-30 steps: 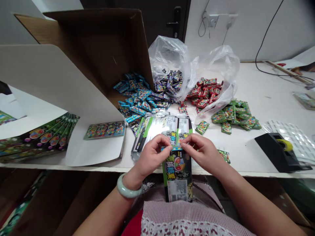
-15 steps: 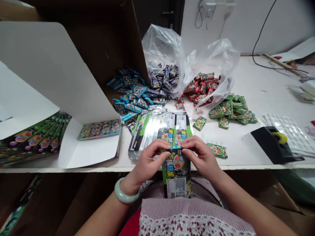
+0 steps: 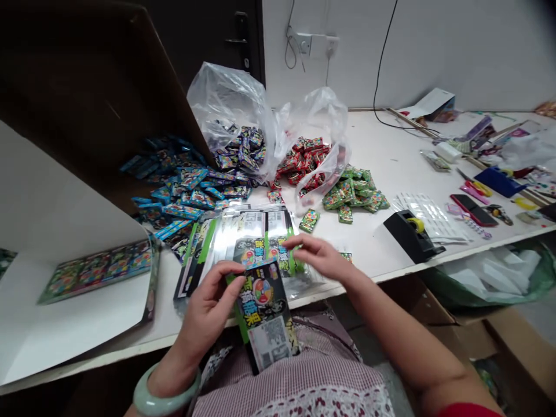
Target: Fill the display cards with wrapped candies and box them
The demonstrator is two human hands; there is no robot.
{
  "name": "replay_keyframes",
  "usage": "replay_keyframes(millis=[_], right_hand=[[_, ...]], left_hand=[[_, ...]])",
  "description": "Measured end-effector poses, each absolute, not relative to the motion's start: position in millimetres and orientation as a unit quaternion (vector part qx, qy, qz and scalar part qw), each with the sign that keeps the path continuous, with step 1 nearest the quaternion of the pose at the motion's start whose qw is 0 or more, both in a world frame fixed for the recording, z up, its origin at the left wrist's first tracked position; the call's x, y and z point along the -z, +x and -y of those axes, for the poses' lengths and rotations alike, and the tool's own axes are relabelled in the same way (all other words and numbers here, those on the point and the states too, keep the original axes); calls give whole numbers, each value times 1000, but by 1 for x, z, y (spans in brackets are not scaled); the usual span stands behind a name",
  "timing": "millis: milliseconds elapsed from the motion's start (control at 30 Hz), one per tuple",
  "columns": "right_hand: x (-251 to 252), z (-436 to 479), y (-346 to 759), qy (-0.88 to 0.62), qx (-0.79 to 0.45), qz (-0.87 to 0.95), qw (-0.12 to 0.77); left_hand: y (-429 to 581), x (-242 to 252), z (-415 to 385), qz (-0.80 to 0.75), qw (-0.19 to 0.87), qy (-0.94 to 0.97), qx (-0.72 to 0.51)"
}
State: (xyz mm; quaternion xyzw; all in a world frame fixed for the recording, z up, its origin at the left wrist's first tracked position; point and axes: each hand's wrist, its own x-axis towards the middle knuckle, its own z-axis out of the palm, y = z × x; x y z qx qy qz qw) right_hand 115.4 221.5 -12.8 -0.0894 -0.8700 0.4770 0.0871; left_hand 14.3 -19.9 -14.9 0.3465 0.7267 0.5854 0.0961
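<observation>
Left hand (image 3: pixel 208 310) pinches one black printed pouch (image 3: pixel 266 313) at the counter's (image 3: pixel 367 243) near edge.
The pouch's long axis runs away from the body, far end leaning left; colourful characters read 搞糖果, above a pale label too blurred to read. The right hand (image 3: pixel 324 259), fingers parted and loosely curled, hovers near stacked pouches (image 3: pixel 243 231). Behind are two clear bags (image 3: pixel 228 87); one green packet (image 3: pixel 310 220) lies apart.

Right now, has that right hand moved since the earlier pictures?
Yes. Judged against the loose green pack, which lies put, the right hand has moved closer to it, away from the top of the black packet.
</observation>
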Motion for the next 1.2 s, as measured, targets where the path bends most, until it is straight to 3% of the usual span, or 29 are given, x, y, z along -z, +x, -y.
replay_keyframes(millis=[100,200,467,667,800,967,1067,1200], right_hand=[[36,-278,112,-260,-362,893,64],[59,-308,108,-296,-337,893,40],[75,-314,118,-283,-435,855,10],[40,-317,135,-224,-544,809,10],[-14,-274,119,-40,-581,812,-20],[-64,-221,85,62,-502,852,-134],[-67,-210,70,48,-457,864,-205],[-63,-208,62,34,-430,875,-218]], left_hand=[[12,20,21,-751,96,318,-571],[13,24,21,-754,91,311,-572],[13,21,16,-739,79,340,-576],[14,25,8,-712,92,363,-594],[19,22,0,-696,94,377,-604],[23,14,-2,-676,131,392,-610],[23,12,0,-670,139,385,-620],[23,13,-1,-668,130,376,-629]])
